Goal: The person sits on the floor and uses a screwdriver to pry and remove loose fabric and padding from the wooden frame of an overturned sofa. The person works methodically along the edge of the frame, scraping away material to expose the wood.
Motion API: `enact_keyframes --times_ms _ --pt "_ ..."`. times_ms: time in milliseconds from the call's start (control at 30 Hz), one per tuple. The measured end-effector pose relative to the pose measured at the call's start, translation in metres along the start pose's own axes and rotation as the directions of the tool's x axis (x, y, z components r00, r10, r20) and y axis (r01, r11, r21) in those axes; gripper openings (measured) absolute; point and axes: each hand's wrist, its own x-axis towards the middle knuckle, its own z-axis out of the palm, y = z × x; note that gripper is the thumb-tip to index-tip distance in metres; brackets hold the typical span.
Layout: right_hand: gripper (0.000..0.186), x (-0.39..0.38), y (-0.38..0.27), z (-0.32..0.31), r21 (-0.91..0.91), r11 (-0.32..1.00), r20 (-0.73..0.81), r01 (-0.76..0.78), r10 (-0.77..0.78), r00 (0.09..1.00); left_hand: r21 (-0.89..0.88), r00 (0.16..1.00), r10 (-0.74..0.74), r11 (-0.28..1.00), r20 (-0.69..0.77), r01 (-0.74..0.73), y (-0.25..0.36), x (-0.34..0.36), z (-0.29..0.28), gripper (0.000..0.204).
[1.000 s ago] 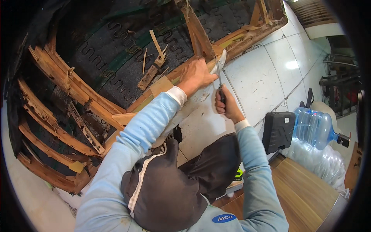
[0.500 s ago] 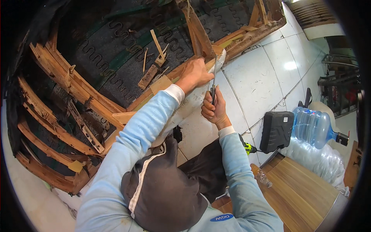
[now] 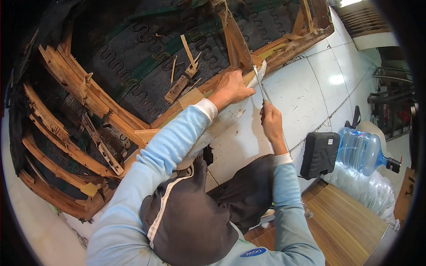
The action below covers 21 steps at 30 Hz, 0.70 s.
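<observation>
My left hand [image 3: 231,90] is closed over the front rail of a worn wooden sofa frame [image 3: 100,106], its thumb stretched to the right. Pale covering fabric [image 3: 258,74] hangs over the rail beside that hand. My right hand [image 3: 271,122] grips what looks like a screwdriver [image 3: 260,83] by its handle, mostly hidden in the fingers. The thin metal shaft slants up and left, its tip at the rail near the fabric and a slanted wooden brace. Whether the tip is under the fabric I cannot tell.
Broken wood pieces [image 3: 183,86] lie on the dark webbing with zigzag springs, inside the frame. White floor tiles [image 3: 293,84] stretch to the right. A black tool case [image 3: 319,155] stands beside a blue water jug [image 3: 361,150]. A wood-patterned board [image 3: 350,217] lies lower right.
My right hand has swung right with the screwdriver, whose shaft now leans left instead of standing nearly upright. My left hand keeps its hold. A yellow-green power tool has gone out of sight.
</observation>
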Motion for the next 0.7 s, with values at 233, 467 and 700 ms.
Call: enact_keyframes --times_ms 233,467,700 --pt "0.057 0.029 -0.040 -0.056 0.370 0.676 0.696 -0.637 0.252 0.673 0.028 1.000 0.015 1.000 -0.027 -0.014 -0.012 0.009 0.005 0.076" --pt "0.061 0.017 -0.039 -0.026 -0.536 0.828 -0.132 0.165 -0.275 0.952 0.023 0.999 0.042 0.999 -0.024 -0.042 -0.016 0.006 0.005 0.087" --pt "0.054 0.051 -0.038 -0.028 -0.152 0.976 0.368 -0.157 0.203 0.907 0.062 0.999 0.019 0.998 -0.031 -0.017 -0.018 0.009 0.006 0.083"
